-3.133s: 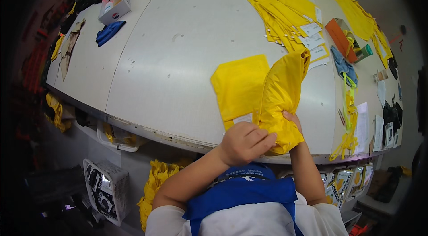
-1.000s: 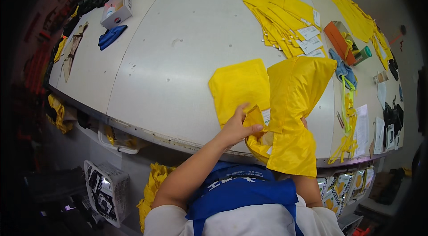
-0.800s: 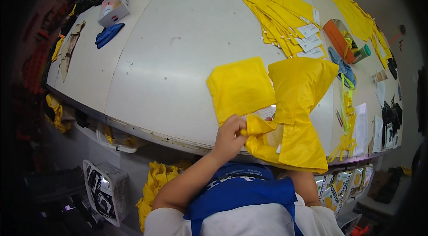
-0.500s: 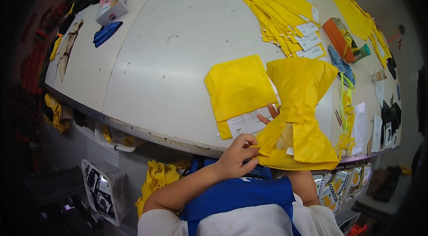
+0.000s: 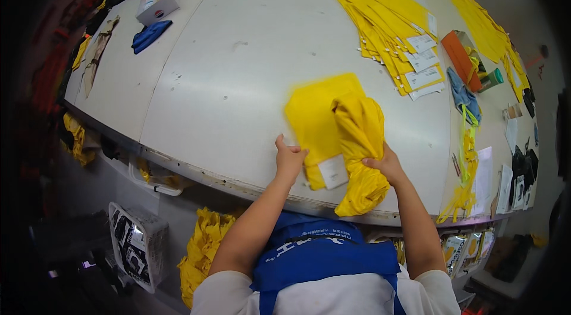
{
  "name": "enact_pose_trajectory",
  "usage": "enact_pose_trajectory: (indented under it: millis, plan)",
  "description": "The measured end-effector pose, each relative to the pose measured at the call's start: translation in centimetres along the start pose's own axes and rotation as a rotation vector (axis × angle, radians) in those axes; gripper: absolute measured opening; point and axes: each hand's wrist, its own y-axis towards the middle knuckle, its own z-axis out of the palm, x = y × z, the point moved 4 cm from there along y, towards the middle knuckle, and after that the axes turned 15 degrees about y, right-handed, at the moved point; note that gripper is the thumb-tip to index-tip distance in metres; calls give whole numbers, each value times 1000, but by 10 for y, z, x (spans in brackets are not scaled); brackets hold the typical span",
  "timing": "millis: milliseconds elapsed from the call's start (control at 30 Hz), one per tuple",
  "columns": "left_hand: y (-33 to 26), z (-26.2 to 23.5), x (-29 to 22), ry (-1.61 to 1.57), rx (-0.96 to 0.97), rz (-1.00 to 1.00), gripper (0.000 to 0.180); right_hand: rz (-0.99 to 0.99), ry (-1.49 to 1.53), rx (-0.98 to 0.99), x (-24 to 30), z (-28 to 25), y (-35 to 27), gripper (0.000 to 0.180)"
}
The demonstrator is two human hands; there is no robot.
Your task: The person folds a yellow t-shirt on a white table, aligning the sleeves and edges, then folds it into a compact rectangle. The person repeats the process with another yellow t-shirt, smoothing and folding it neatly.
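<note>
While the right hand (image 5: 388, 166) clasps the bunched yellow fabric (image 5: 360, 127) by its narrowed middle at the table's (image 5: 208, 118) near edge, the left hand (image 5: 289, 159), fingers half curled, meets the left side of the folded yellow piece (image 5: 315, 118), though whether it pinches I cannot tell. A light, steady touch there should keep that piece and its 1 white label (image 5: 333, 172) uncreased, apart from the fanned yellow stack (image 5: 380, 29) farther toward the right edge.

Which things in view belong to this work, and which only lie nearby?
Belonging to the work:
bunched shiny yellow fabric, in the right hand
flat yellow fabric with white paper label, at the left hand
probably the fanned yellow fabric stack

Apparently nearby:
white open box
folded dark-blue cloth
orange rectangular box
green cylindrical container
</note>
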Motion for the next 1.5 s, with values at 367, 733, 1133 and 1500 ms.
enact_pose_trajectory:
  millis: [367,733,1133,1500]
  plan:
    - [106,6,-72,-768,234,-61,26,30,-485,50,15,18,-7,82]
    - [27,11,-39,803,-66,594,52,24,-468,28,14,14,-7,78]
    - [-38,38,3,-76,-25,132,100,-9,-176,-169,4,-30,-2,67]
    - [-45,26,-17,472,129,201,67,-23,-186,-156,-7,-37,0,68]
